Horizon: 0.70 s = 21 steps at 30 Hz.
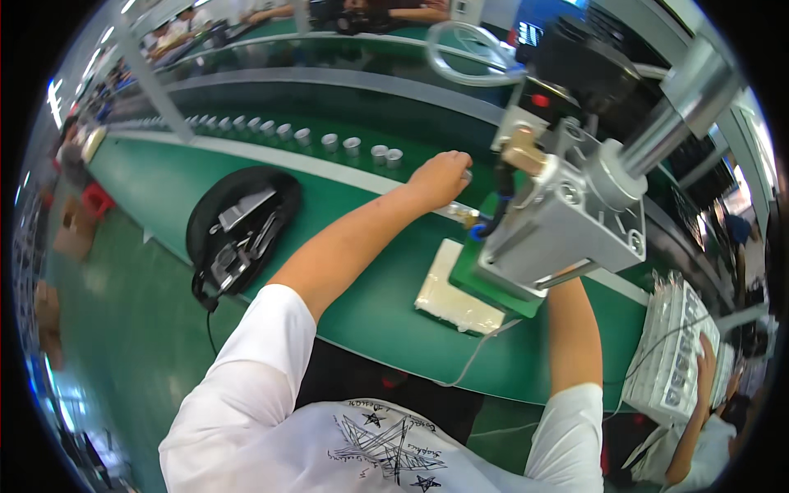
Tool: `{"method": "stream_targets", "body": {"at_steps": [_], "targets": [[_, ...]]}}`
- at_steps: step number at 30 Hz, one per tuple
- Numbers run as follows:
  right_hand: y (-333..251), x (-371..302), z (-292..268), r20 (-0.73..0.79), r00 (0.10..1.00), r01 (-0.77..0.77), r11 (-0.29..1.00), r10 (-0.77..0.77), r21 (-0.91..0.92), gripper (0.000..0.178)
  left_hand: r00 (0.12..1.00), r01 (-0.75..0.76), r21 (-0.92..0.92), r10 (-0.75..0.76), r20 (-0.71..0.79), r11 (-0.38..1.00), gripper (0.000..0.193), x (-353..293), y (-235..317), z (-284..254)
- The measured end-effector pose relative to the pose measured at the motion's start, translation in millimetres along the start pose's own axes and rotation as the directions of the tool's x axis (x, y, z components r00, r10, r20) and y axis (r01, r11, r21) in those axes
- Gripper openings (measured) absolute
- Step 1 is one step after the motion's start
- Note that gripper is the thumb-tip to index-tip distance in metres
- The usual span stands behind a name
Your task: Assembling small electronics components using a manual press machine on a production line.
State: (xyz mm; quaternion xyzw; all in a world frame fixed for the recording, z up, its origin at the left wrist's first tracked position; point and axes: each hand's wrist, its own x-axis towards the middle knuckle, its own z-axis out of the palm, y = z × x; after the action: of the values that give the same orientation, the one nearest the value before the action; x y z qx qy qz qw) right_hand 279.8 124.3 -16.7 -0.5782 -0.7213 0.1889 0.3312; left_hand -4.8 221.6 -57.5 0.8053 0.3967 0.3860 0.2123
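My left hand reaches over the far edge of the green bench, beside the conveyor belt. Its fingers are curled closed, and a small greyish bit shows at them; what it is I cannot make out. Just left of that hand, a row of small white cups runs along the belt. A grey metal pneumatic press on a thick steel column stands to its right. My right forearm goes up behind this press, which hides the hand and its fingers. Under the press lies a cream-coloured block beside a green plate.
On the bench at left sits a black pouch with metal tools and a cable. White trays are stacked at right, with another person's hand on them. A clear coiled hose hangs by the press. A thin cable crosses the bench edge.
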Motion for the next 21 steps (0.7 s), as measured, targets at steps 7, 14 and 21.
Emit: {"method": "stream_targets", "body": {"at_steps": [7,14,21], "targets": [[5.5,35.1,12.8,0.195,0.98,0.061,0.99,-0.035,-0.124,0.045,0.964,0.069,0.04,-0.077,0.256,0.997,0.024,-10.3,87.5,-30.0],[86.8,-8.6,-72.2,-0.349,0.902,-0.366,0.876,0.252,-0.314,0.03,0.984,-0.047,0.076,0.033,0.175,0.996,0.02,-27.8,84.4,-35.4],[83.5,10.0,-67.3,-0.4,0.915,-0.149,0.969,0.06,-0.195,0.036,0.993,0.1,0.072,-0.105,0.057,0.992,0.014,-89.3,88.6,-50.8]]}}
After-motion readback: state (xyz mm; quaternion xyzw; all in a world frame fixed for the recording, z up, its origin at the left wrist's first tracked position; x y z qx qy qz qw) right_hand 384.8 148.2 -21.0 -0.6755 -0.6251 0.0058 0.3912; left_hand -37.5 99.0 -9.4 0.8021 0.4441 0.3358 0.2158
